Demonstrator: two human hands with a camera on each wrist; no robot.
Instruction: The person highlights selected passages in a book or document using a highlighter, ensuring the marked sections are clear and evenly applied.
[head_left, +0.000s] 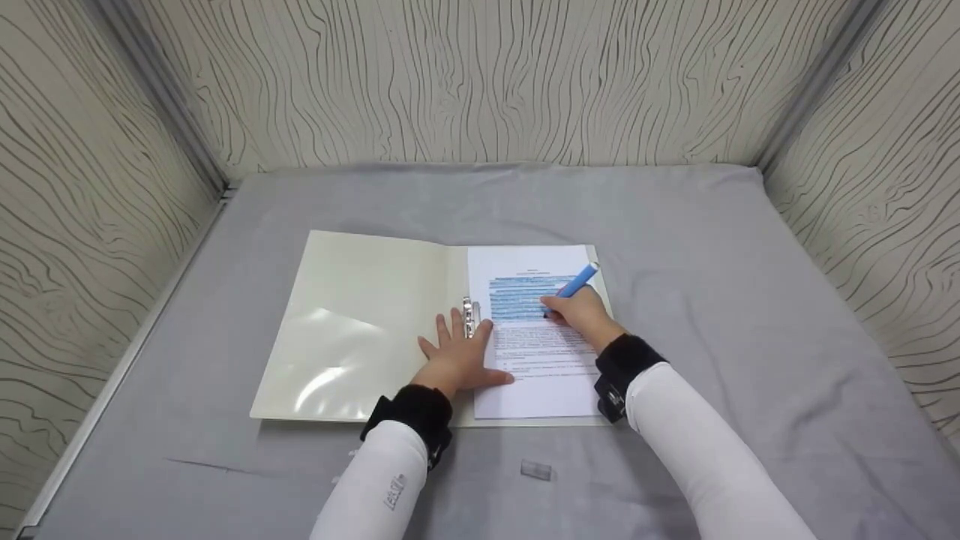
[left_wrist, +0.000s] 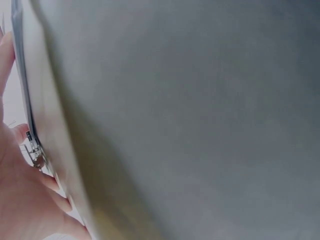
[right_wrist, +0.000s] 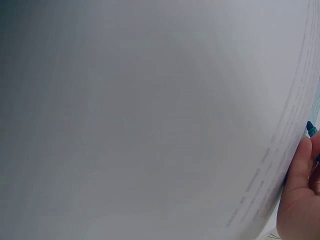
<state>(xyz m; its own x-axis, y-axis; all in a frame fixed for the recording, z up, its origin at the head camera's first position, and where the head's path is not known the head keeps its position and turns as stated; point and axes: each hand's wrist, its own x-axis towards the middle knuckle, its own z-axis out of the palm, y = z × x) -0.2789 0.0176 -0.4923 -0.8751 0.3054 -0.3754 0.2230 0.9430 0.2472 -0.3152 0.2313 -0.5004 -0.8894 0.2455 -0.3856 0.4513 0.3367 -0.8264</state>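
A smooth white left sleeve (head_left: 371,499) carries dark lettering (head_left: 394,492), too small to read surely; the right sleeve (head_left: 705,442) is white too. Beyond their hems sit wide, soft-looking black bands, the left band (head_left: 414,414) and the right band (head_left: 628,358), the latter bearing a small, boxy black unit (head_left: 610,399). Both hands (head_left: 459,360) are bare.

Dark handwriting (head_left: 394,491) on the white left sleeve (head_left: 367,510), toward 7 o'clock in the head view, seems to begin "Left"; its remaining characters are unclear. On the white sheet (head_left: 536,400), the small heading (head_left: 533,273) at 12 o'clock and the printed lines (head_left: 536,352) below are too small to read, those under blue strokes (head_left: 514,298) included.
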